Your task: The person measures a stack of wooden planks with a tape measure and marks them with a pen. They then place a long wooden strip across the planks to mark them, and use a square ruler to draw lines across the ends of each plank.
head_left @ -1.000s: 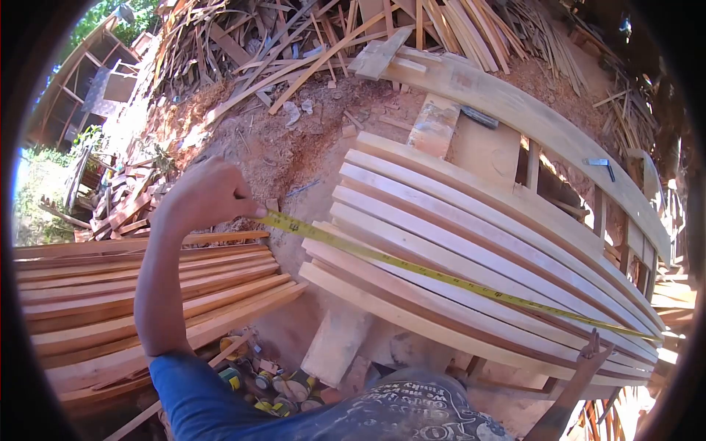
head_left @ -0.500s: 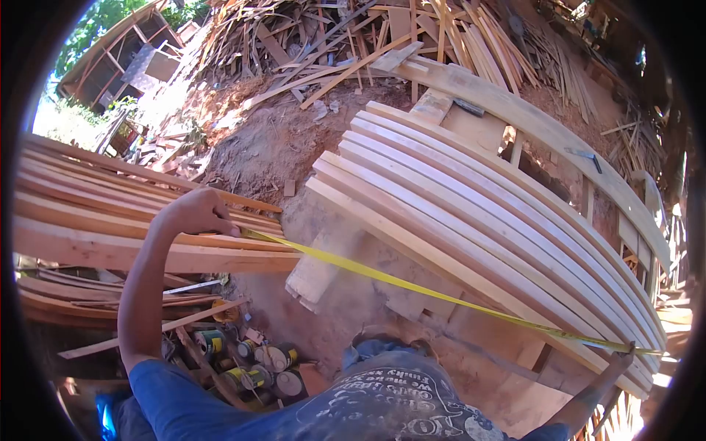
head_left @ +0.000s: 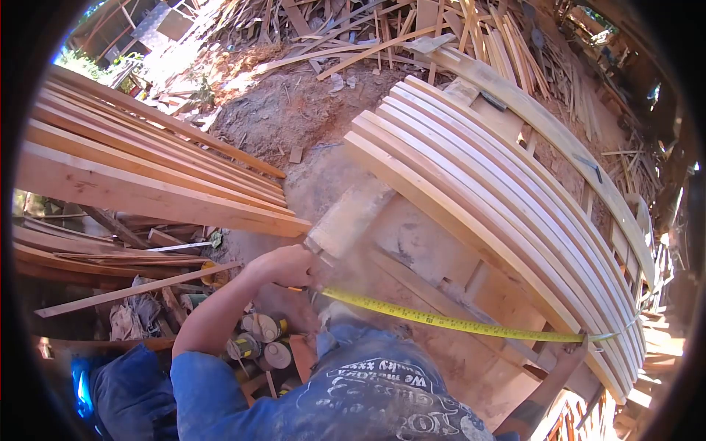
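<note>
A yellow tape measure point(head_left: 434, 319) stretches between my two hands, its printed markings facing up. My left hand point(head_left: 288, 266) is curled closed near the tape's left end, beside the end of a stack of reddish planks; a thin orange-tipped stick point(head_left: 296, 289) shows under the fingers. The case is not visible. At the right, my right hand point(head_left: 572, 354) pinches the tape against the near edge of the pale wooden boards point(head_left: 471, 213). A short piece of tape runs past it over the boards, which lie side by side on a wooden support.
Reddish planks point(head_left: 169, 165) stand out from the left. Paint cans point(head_left: 261, 326) sit below my left arm. A hammer point(head_left: 588, 163) lies on the curved beam point(head_left: 544, 121) behind the boards. Scrap wood point(head_left: 353, 29) is heaped at the back.
My left hand has come down and right, closer to my body. The right hand has shifted left, and the tape between the hands is shorter. The whole view has tilted a little.
</note>
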